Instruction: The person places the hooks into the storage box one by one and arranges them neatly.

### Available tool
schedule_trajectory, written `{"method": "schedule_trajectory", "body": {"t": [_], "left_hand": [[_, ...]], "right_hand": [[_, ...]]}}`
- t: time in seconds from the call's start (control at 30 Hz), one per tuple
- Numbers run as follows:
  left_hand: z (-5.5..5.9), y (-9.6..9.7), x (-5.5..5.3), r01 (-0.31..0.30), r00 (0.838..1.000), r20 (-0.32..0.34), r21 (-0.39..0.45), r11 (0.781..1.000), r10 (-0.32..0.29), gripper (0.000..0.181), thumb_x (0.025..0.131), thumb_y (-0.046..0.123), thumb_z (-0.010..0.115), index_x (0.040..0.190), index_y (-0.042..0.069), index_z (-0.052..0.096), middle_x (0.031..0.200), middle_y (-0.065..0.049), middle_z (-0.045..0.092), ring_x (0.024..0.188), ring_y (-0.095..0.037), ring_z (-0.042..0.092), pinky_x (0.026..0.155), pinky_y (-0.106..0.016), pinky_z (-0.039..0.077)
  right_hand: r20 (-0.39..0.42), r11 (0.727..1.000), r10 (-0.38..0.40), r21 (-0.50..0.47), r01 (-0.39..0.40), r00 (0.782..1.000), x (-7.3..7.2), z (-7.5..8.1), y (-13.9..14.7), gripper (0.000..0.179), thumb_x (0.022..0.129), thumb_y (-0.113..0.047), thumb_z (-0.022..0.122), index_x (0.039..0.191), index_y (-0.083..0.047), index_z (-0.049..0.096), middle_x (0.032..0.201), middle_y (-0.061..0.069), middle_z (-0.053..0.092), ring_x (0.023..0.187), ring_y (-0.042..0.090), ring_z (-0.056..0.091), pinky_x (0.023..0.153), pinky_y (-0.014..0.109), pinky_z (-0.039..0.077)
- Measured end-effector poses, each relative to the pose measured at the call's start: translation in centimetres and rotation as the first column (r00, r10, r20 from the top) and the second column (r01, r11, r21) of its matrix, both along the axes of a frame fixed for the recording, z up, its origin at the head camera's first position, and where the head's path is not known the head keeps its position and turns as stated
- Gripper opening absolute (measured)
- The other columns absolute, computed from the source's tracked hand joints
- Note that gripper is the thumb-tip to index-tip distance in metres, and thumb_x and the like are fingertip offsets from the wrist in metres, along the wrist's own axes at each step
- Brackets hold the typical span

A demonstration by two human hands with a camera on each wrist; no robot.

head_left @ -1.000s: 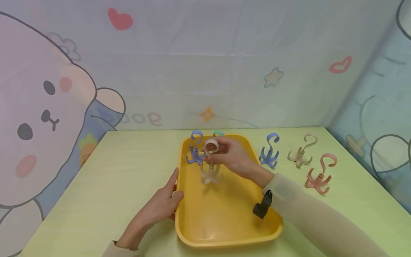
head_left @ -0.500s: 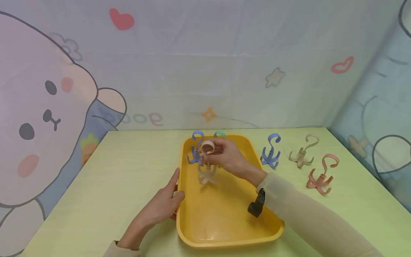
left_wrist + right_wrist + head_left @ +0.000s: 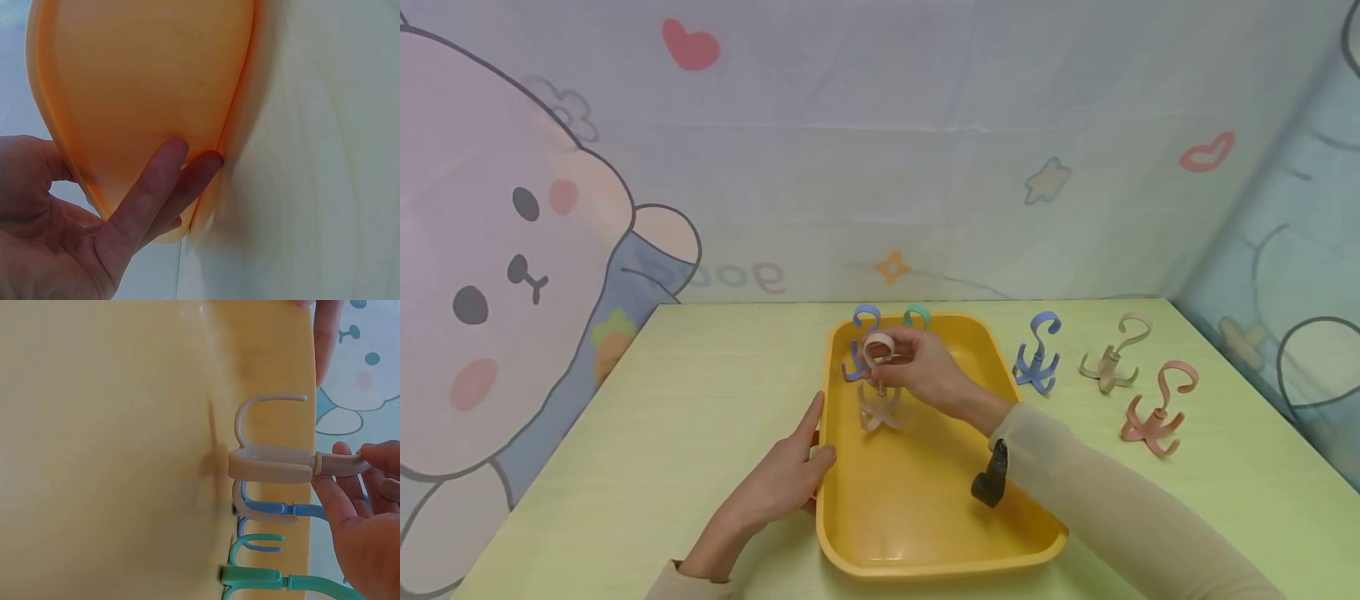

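Fingers of my right hand pinch the pale hook by its stem, and over the last second they have carried it left within the yellow tray, so it now stands upright nearer the left wall, on my side of the blue hook. I judge this to be positioning, the hold not yet loosened; whether its prongs touch the tray floor, I cannot tell. My left hand still grips the tray's left side. The green hook inside and the pink hook on the counter have stayed put.
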State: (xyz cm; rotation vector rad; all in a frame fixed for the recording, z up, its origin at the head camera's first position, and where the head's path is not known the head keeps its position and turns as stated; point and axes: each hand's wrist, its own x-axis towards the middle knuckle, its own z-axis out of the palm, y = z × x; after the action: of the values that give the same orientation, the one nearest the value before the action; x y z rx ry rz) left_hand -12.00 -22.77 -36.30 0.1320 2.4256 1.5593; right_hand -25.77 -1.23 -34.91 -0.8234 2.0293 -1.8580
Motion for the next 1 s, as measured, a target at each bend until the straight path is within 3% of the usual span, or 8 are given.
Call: {"method": "schedule_trajectory", "body": {"t": [0.27,0.6,0.83,1.0], "left_hand": [[-0.1,0.0,0.0,-0.005,1.0,0.005,0.001,1.0,0.005,0.079,0.108,0.017,0.044,0.172,0.016,-0.003,0.159,-0.034,0.044,0.072,-0.025,0.075,0.058,-0.041,0.064],[-0.2,0.1,-0.1,-0.006,1.0,0.007,0.009,1.0,0.006,0.079,0.109,0.016,0.044,0.172,0.019,-0.004,0.158,-0.031,0.046,0.075,-0.025,0.075,0.059,-0.04,0.064],[-0.1,-0.2,0.0,0.011,1.0,-0.002,0.01,1.0,-0.011,0.079,0.109,0.017,0.043,0.172,0.018,-0.005,0.159,-0.032,0.045,0.077,-0.024,0.075,0.06,-0.04,0.065],[-0.1,-0.1,-0.1,0.009,1.0,-0.002,0.008,1.0,-0.009,0.079,0.109,0.017,0.044,0.172,0.018,-0.005,0.159,-0.032,0.045,0.076,-0.024,0.075,0.06,-0.04,0.065]], "right_hand": [[-0.018,0.998,-0.017,0.061,0.018,1.0,0.0,0.0,-0.4,0.042,0.094,0.003,0.07,0.136,0.003,0.065,0.126,0.022,0.069,0.108,0.03,0.075,0.087,0.036,0.064],[-0.005,0.998,0.006,0.058,-0.006,1.0,-0.2,-0.4,-1.1,0.043,0.096,0.004,0.068,0.139,0.005,0.063,0.132,0.025,0.067,0.114,0.039,0.074,0.088,0.036,0.064],[0.049,0.999,0.046,0.013,-0.047,0.998,-0.4,-0.3,-1.8,0.047,0.097,0.009,0.064,0.143,0.01,0.056,0.138,0.036,0.06,0.122,0.054,0.065,0.087,0.034,0.064],[0.049,0.999,0.035,0.012,-0.036,0.998,-0.6,-0.5,-2.1,0.046,0.098,0.009,0.063,0.143,0.01,0.056,0.138,0.038,0.059,0.124,0.054,0.064,0.092,0.038,0.064]]}}
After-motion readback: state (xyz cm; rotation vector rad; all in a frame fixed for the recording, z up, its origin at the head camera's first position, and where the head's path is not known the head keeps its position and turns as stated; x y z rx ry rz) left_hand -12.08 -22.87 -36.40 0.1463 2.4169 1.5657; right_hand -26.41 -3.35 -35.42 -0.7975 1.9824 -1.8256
